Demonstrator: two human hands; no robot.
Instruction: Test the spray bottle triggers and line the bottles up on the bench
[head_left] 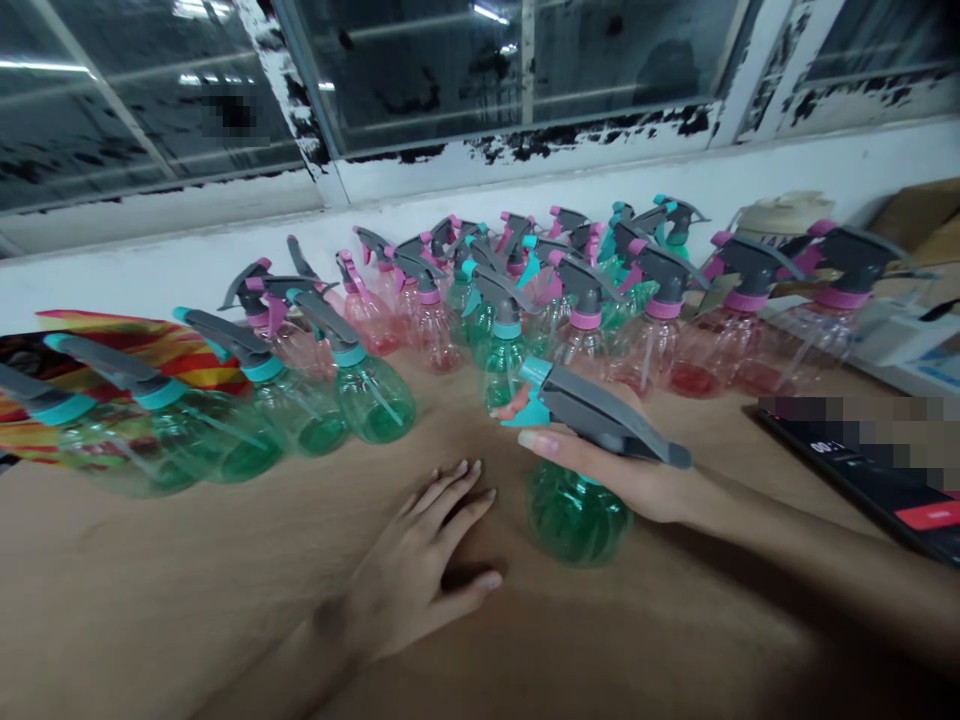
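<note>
My right hand (600,465) grips the neck of a green spray bottle (576,515) that stands on the brown table (187,580), under its grey trigger head with a teal nozzle (600,405). My left hand (420,565) lies flat on the table just left of that bottle, fingers spread, holding nothing. Behind them stand several more spray bottles, green ones (371,395) at the left and middle, pink ones (660,340) at the middle and right.
A black phone (877,470) with a lit screen lies at the right. A red and yellow striped cloth (142,345) sits at the left behind the green bottles. A white wall and window frames run along the back. A cream container (784,215) stands at the far right.
</note>
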